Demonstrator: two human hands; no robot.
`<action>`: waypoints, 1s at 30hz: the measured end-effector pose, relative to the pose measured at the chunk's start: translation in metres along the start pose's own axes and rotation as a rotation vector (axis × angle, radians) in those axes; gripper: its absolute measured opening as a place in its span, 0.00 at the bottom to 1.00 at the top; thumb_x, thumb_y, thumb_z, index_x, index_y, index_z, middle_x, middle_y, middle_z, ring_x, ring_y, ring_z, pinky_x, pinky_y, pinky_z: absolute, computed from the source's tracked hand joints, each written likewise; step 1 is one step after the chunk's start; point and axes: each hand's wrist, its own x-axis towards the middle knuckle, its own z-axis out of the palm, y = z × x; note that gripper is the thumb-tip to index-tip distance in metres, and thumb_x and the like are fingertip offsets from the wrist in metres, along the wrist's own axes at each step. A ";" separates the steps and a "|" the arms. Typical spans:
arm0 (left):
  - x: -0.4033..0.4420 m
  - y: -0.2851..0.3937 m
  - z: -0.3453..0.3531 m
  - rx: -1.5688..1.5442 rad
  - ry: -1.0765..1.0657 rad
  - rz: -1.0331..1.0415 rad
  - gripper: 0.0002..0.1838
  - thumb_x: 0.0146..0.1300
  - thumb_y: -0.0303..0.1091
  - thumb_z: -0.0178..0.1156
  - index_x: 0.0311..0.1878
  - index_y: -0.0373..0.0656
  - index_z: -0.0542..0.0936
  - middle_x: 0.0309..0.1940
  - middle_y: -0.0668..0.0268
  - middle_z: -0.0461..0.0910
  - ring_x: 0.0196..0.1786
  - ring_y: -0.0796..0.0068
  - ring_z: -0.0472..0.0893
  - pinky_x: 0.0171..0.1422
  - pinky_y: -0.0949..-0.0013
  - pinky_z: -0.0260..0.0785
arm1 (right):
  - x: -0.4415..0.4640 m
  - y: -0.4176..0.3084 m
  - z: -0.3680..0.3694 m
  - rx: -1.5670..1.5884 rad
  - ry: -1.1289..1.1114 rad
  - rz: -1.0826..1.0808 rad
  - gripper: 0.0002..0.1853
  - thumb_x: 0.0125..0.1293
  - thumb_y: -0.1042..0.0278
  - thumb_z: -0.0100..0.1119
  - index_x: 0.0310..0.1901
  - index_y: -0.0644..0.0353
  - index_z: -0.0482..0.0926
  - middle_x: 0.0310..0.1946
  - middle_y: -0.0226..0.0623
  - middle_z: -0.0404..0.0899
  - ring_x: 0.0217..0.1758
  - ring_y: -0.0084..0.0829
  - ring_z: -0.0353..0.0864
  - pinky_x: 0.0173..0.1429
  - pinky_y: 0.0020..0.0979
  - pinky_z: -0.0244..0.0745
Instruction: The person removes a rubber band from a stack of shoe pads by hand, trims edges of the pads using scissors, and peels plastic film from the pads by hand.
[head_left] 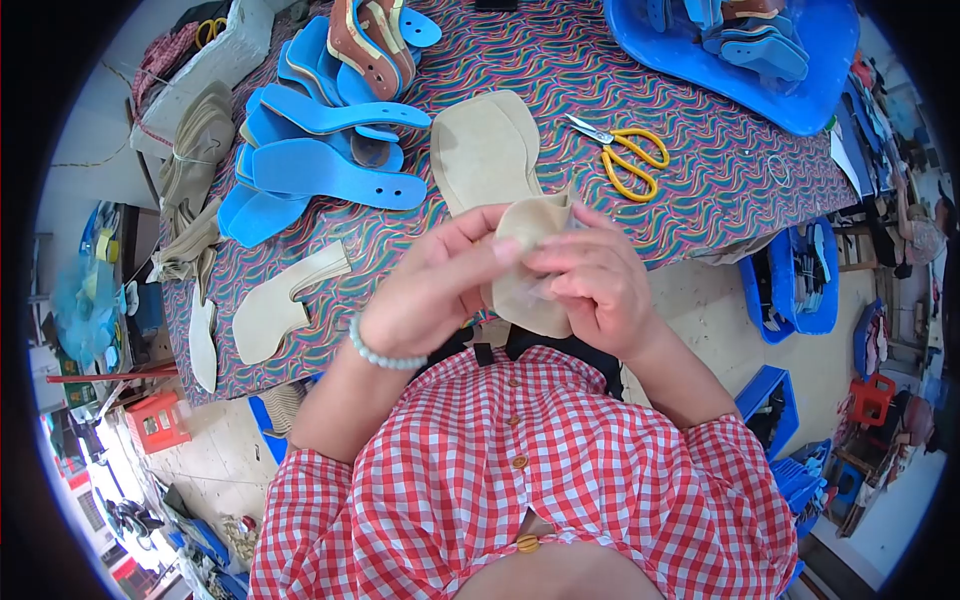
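Close in front of my chest, both hands grip a beige sole-shaped piece of sheet material, whose upper part is bent over. My left hand, with a pale green bead bracelet at the wrist, has its thumb pressed on the face of the piece. Fingers of my right hand pinch it from the other side; their tips are partly blurred. Just beyond my hands lies a stack of beige sole-shaped pieces. Scissors with yellow handles rest on the patterned tablecloth, blades spread.
Blue insoles are piled at the back left, some brown ones on top. More beige pieces lie at left. A blue basin holding insoles stands at back right. Blue crates sit beyond the table's right edge.
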 end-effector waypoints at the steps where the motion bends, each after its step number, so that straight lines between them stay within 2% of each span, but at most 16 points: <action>1: -0.002 -0.005 0.005 0.018 0.029 0.022 0.18 0.74 0.34 0.56 0.62 0.36 0.74 0.51 0.65 0.82 0.52 0.77 0.83 0.55 0.72 0.77 | 0.002 0.000 0.001 -0.012 0.002 0.000 0.15 0.58 0.77 0.67 0.42 0.52 0.72 0.37 0.28 0.85 0.46 0.36 0.86 0.68 0.52 0.71; 3: 0.000 -0.013 -0.004 -0.027 0.052 0.064 0.17 0.74 0.33 0.56 0.61 0.35 0.75 0.50 0.65 0.82 0.50 0.80 0.82 0.53 0.75 0.77 | 0.005 -0.002 0.001 0.030 -0.029 -0.003 0.15 0.57 0.77 0.67 0.42 0.52 0.72 0.36 0.28 0.84 0.45 0.36 0.86 0.68 0.52 0.71; 6: 0.007 -0.005 -0.026 0.169 0.043 0.078 0.16 0.74 0.33 0.55 0.60 0.36 0.76 0.49 0.64 0.83 0.48 0.77 0.84 0.52 0.71 0.79 | 0.009 -0.007 -0.006 0.157 -0.148 -0.008 0.15 0.57 0.77 0.67 0.43 0.51 0.73 0.35 0.27 0.84 0.44 0.34 0.85 0.69 0.52 0.70; 10: 0.002 0.020 -0.034 0.353 0.098 0.075 0.16 0.74 0.33 0.57 0.59 0.33 0.78 0.47 0.66 0.84 0.46 0.80 0.84 0.54 0.74 0.77 | 0.011 -0.016 -0.040 0.261 -0.300 0.017 0.14 0.56 0.80 0.64 0.41 0.51 0.74 0.32 0.27 0.82 0.38 0.34 0.84 0.67 0.50 0.71; 11: 0.002 0.025 -0.042 0.309 0.123 0.107 0.17 0.73 0.33 0.58 0.58 0.34 0.78 0.48 0.65 0.84 0.48 0.79 0.84 0.55 0.73 0.77 | 0.009 -0.018 -0.049 0.282 -0.318 0.025 0.14 0.55 0.81 0.64 0.40 0.52 0.74 0.32 0.27 0.82 0.37 0.34 0.84 0.66 0.49 0.72; 14: -0.001 0.053 -0.065 0.241 0.157 0.208 0.17 0.72 0.34 0.58 0.58 0.34 0.78 0.48 0.64 0.84 0.49 0.78 0.84 0.55 0.73 0.76 | -0.005 -0.026 -0.069 0.403 -0.170 0.171 0.13 0.51 0.83 0.61 0.35 0.52 0.75 0.30 0.28 0.81 0.37 0.34 0.83 0.63 0.48 0.73; 16: -0.003 0.056 -0.060 0.265 0.168 0.222 0.18 0.73 0.35 0.58 0.59 0.33 0.77 0.49 0.63 0.84 0.49 0.77 0.84 0.56 0.72 0.76 | -0.023 -0.021 -0.069 0.344 -0.177 0.244 0.11 0.53 0.83 0.60 0.36 0.54 0.75 0.31 0.33 0.81 0.40 0.38 0.83 0.57 0.47 0.75; 18: -0.011 0.070 -0.055 0.357 0.156 0.242 0.18 0.73 0.34 0.58 0.59 0.33 0.77 0.49 0.62 0.84 0.50 0.77 0.84 0.56 0.72 0.76 | -0.030 -0.013 -0.064 0.069 -0.316 0.249 0.11 0.56 0.83 0.60 0.38 0.57 0.75 0.33 0.36 0.81 0.41 0.42 0.82 0.53 0.45 0.76; 22: -0.037 0.101 -0.024 0.814 0.148 0.263 0.17 0.73 0.33 0.56 0.60 0.32 0.77 0.51 0.62 0.83 0.51 0.79 0.82 0.58 0.74 0.73 | -0.100 0.018 -0.060 -0.095 -0.241 0.453 0.09 0.60 0.82 0.60 0.41 0.60 0.74 0.35 0.41 0.80 0.40 0.47 0.80 0.47 0.43 0.75; 24: -0.048 0.115 -0.019 0.862 0.180 0.261 0.17 0.73 0.33 0.56 0.59 0.32 0.78 0.49 0.64 0.83 0.50 0.80 0.82 0.56 0.75 0.73 | -0.138 0.014 -0.064 -0.161 -0.240 0.532 0.08 0.62 0.81 0.60 0.41 0.60 0.74 0.35 0.42 0.80 0.40 0.48 0.80 0.46 0.43 0.74; 27: -0.060 0.140 -0.018 0.879 0.267 0.370 0.17 0.73 0.33 0.55 0.58 0.32 0.79 0.46 0.66 0.84 0.47 0.82 0.83 0.54 0.76 0.73 | -0.224 0.018 -0.074 -0.372 -0.302 0.880 0.05 0.65 0.77 0.57 0.42 0.61 0.74 0.36 0.44 0.81 0.42 0.49 0.81 0.47 0.45 0.75; 29: -0.067 0.149 -0.016 0.894 0.294 0.438 0.17 0.73 0.33 0.56 0.59 0.34 0.78 0.46 0.66 0.84 0.47 0.81 0.83 0.53 0.77 0.73 | -0.298 0.022 -0.088 -0.478 -0.605 1.044 0.07 0.68 0.70 0.56 0.45 0.60 0.78 0.40 0.49 0.83 0.46 0.50 0.82 0.49 0.46 0.75; 30: -0.070 0.152 -0.013 0.943 0.295 0.446 0.17 0.73 0.33 0.56 0.59 0.34 0.78 0.46 0.65 0.84 0.47 0.82 0.83 0.53 0.77 0.73 | -0.326 0.018 -0.094 -0.435 -0.814 1.182 0.09 0.68 0.67 0.56 0.46 0.58 0.80 0.41 0.49 0.83 0.47 0.50 0.82 0.50 0.47 0.75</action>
